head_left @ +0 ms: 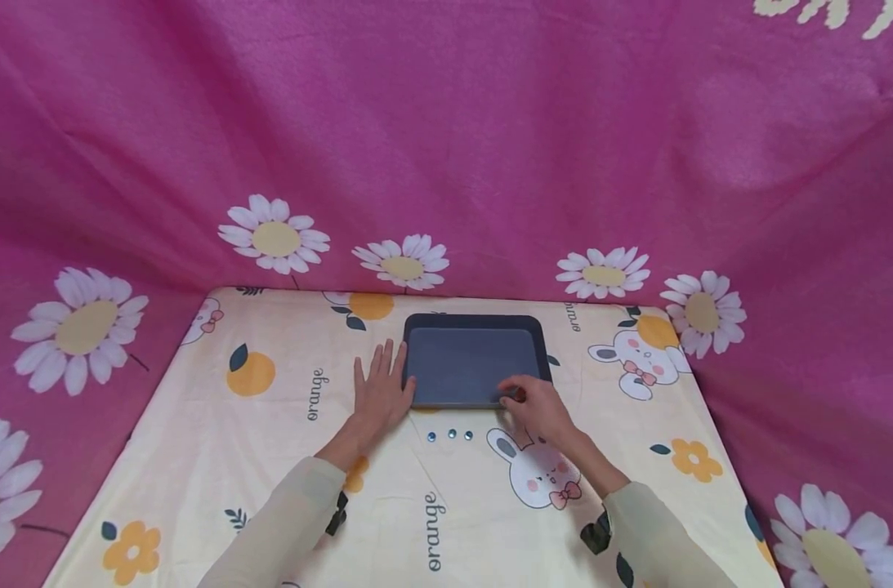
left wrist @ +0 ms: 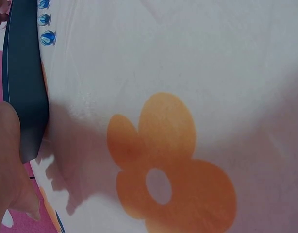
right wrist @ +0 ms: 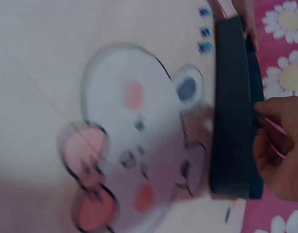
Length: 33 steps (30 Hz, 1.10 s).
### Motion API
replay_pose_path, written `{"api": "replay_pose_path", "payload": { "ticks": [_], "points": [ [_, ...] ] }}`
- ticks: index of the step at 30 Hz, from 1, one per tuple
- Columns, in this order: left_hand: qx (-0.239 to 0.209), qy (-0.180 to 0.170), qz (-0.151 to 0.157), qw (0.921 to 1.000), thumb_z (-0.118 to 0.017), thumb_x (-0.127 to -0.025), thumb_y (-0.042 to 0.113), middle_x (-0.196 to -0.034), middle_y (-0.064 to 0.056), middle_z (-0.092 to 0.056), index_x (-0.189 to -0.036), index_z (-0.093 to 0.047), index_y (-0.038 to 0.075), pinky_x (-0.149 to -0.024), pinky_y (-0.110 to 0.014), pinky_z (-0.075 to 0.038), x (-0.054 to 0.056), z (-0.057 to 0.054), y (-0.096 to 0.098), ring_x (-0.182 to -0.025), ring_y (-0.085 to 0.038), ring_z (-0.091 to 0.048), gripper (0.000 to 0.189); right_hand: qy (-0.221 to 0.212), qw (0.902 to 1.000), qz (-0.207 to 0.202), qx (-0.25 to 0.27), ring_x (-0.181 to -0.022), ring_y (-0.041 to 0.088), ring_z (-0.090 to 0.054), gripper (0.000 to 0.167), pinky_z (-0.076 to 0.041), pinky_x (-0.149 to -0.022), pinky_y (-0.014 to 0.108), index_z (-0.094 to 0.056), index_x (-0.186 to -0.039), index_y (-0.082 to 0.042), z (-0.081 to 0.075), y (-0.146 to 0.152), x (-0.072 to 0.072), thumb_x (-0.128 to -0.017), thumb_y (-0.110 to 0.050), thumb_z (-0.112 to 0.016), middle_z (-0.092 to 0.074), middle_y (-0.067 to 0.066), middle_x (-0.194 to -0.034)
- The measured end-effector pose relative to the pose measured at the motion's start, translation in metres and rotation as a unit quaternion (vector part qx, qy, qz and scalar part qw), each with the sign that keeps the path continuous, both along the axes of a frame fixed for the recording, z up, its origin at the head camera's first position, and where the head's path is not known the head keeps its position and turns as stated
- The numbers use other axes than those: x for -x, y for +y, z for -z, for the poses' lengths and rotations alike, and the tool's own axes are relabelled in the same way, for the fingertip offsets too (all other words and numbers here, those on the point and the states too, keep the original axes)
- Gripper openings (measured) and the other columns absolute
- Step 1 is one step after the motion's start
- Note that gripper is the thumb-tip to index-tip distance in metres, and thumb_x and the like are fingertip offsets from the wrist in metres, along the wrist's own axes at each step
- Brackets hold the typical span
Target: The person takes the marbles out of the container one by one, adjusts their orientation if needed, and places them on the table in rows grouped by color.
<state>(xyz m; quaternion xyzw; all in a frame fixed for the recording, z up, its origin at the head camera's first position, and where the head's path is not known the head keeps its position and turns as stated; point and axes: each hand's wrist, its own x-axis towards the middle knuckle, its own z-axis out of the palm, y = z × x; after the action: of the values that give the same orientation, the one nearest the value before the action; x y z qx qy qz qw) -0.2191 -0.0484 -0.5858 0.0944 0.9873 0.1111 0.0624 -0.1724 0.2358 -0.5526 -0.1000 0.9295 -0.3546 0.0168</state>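
Note:
A dark grey rectangular tray point(head_left: 475, 359) with raised walls lies on the patterned cloth. My left hand point(head_left: 383, 384) rests at its left side, fingers straight and spread, the thumb against the wall. In the left wrist view, that thumb lies over the end of the tray point(left wrist: 27, 92). At the near right corner is my right hand point(head_left: 542, 408), its fingers bent over the rim. The right wrist view shows thumb and forefinger close to the tray point(right wrist: 231, 111); whether they pinch anything is hidden. Three blue glass marbles point(head_left: 452, 434) sit in a row before the near wall.
The cream tablecloth point(head_left: 270, 457) carries printed oranges, flowers and rabbits. Behind and at both sides, a magenta curtain point(head_left: 446, 147) with printed daisies borders the table. A small black object point(head_left: 596, 532) shows under the right forearm.

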Motion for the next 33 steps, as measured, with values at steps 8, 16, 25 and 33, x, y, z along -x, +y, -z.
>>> {"api": "replay_pose_path", "payload": {
  "ticks": [8, 16, 25, 33],
  "points": [
    [0.003, 0.008, -0.001, 1.0, -0.041, -0.103, 0.045, -0.166, -0.014, -0.009, -0.161, -0.015, 0.013, -0.117, -0.06, 0.001, 0.0, -0.002, 0.001, -0.151, -0.032, -0.009, 0.071, -0.064, 0.9928, -0.085, -0.054, -0.077, 0.014, -0.061, 0.014, -0.053, -0.071, 0.032, -0.076, -0.101, -0.002, -0.011, 0.012, 0.033, -0.088, -0.002, -0.071, -0.071, 0.002, -0.088],
    [0.001, 0.007, -0.001, 1.0, -0.04, -0.103, 0.045, -0.166, -0.013, -0.01, -0.161, -0.015, 0.013, -0.117, -0.059, 0.001, 0.0, -0.002, 0.0, -0.151, -0.031, -0.009, 0.071, -0.131, 0.9743, -0.132, -0.126, -0.072, 0.014, -0.053, 0.01, -0.046, -0.067, 0.028, -0.077, -0.091, -0.007, -0.015, 0.013, 0.054, -0.086, -0.001, -0.071, -0.066, -0.001, -0.079],
    [-0.003, 0.005, 0.0, 1.0, -0.04, -0.103, 0.045, -0.166, -0.013, -0.009, -0.162, -0.015, 0.013, -0.117, -0.059, 0.002, 0.0, -0.002, 0.0, -0.152, -0.031, -0.008, 0.071, -0.173, 0.9629, -0.142, -0.15, -0.069, 0.012, -0.053, 0.009, -0.044, -0.065, 0.026, -0.078, -0.084, -0.011, -0.011, 0.016, 0.063, -0.086, -0.004, -0.072, -0.065, -0.006, -0.074],
    [-0.006, 0.001, -0.001, 1.0, -0.04, -0.104, 0.044, -0.166, -0.013, -0.009, -0.162, -0.014, 0.013, -0.117, -0.059, 0.002, 0.0, -0.004, 0.001, -0.152, -0.031, -0.007, 0.07, -0.148, 0.9651, -0.159, -0.147, -0.064, 0.011, -0.051, 0.012, -0.043, -0.063, 0.027, -0.075, -0.079, -0.011, -0.012, 0.019, 0.064, -0.09, -0.008, -0.07, -0.061, -0.007, -0.068]
  ]
}}
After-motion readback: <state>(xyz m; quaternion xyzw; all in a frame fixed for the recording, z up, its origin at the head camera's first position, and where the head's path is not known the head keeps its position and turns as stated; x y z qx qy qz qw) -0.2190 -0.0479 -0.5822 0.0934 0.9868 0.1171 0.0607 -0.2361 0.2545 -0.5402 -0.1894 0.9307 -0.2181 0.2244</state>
